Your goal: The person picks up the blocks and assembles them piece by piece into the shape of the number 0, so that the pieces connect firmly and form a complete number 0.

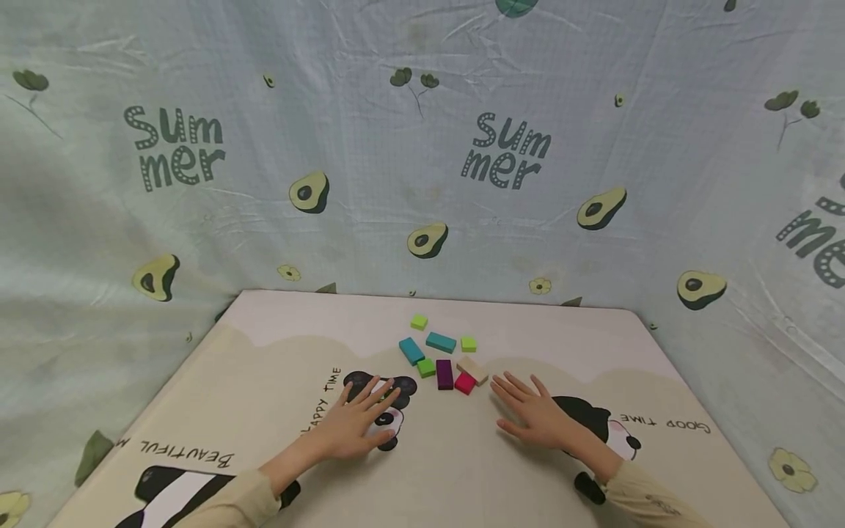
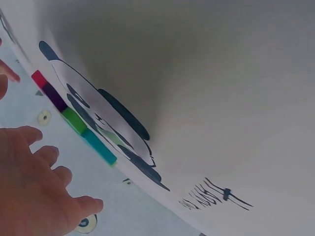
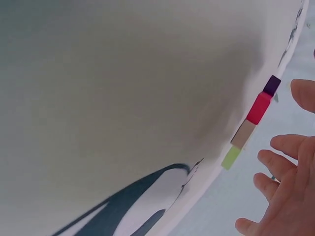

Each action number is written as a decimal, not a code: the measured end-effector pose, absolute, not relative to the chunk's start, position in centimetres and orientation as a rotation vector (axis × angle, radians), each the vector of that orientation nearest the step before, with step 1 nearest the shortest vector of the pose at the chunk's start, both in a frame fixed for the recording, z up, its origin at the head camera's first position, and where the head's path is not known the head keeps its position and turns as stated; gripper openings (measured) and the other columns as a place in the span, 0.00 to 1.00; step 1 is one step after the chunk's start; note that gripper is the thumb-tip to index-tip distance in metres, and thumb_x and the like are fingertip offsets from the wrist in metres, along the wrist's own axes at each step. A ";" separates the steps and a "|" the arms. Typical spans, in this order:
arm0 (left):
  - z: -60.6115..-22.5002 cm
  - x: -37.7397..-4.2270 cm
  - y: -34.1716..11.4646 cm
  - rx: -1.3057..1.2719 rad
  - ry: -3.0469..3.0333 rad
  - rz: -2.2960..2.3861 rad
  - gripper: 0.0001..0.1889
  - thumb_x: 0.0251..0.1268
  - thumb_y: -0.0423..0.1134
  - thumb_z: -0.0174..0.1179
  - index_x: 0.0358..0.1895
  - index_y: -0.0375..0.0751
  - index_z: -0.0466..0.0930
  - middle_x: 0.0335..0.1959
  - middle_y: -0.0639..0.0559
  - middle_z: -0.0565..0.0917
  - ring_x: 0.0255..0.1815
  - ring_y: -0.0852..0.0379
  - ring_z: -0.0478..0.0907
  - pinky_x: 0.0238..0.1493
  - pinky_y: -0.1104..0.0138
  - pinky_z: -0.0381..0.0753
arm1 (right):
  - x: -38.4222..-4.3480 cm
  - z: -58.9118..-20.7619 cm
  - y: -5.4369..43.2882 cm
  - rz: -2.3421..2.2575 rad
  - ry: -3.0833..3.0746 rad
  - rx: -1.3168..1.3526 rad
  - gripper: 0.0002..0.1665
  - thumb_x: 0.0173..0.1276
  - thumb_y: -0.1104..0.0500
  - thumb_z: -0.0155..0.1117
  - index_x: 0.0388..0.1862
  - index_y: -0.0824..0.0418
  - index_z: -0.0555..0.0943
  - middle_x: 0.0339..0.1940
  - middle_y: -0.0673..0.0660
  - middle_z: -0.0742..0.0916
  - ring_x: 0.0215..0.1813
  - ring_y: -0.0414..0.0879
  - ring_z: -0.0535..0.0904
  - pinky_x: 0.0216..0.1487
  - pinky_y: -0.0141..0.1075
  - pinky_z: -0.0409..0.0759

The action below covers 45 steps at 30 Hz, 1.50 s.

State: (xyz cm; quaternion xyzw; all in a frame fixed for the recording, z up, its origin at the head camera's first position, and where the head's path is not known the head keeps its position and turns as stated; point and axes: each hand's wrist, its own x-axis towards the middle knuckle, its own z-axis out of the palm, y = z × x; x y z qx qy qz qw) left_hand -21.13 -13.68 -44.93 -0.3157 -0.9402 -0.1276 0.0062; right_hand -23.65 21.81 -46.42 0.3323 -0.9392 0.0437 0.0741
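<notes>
Several small coloured blocks lie loosely grouped on the table: a purple block [image 1: 445,375], a red block [image 1: 465,383], a natural wood block [image 1: 472,370], two blue blocks including this one [image 1: 441,342], and green ones such as the bright green block [image 1: 425,367]. My left hand [image 1: 353,425] is spread, palm down, to the near left of the group, over a printed panda. On the other side my right hand [image 1: 538,416] is spread likewise, its fingertips near the wood block. Neither hand holds anything. Both wrist views show extended fingers apart from the blocks.
The pale table [image 1: 449,469] carries printed pandas and lettering. Behind it and at both sides hangs a light curtain [image 1: 370,147] with avocado and "summer" prints. A light green block [image 1: 419,321] lies farthest back, another light green block [image 1: 469,344] right of it.
</notes>
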 end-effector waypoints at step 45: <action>-44.8 -27.0 -7.2 -1.204 -2.808 -0.081 0.28 0.63 0.52 0.48 0.64 0.44 0.62 0.65 0.47 0.64 0.69 0.46 0.55 0.64 0.46 0.54 | -26.3 -45.0 17.7 0.076 -2.923 1.145 0.32 0.63 0.51 0.55 0.65 0.58 0.64 0.67 0.56 0.68 0.69 0.55 0.58 0.62 0.62 0.51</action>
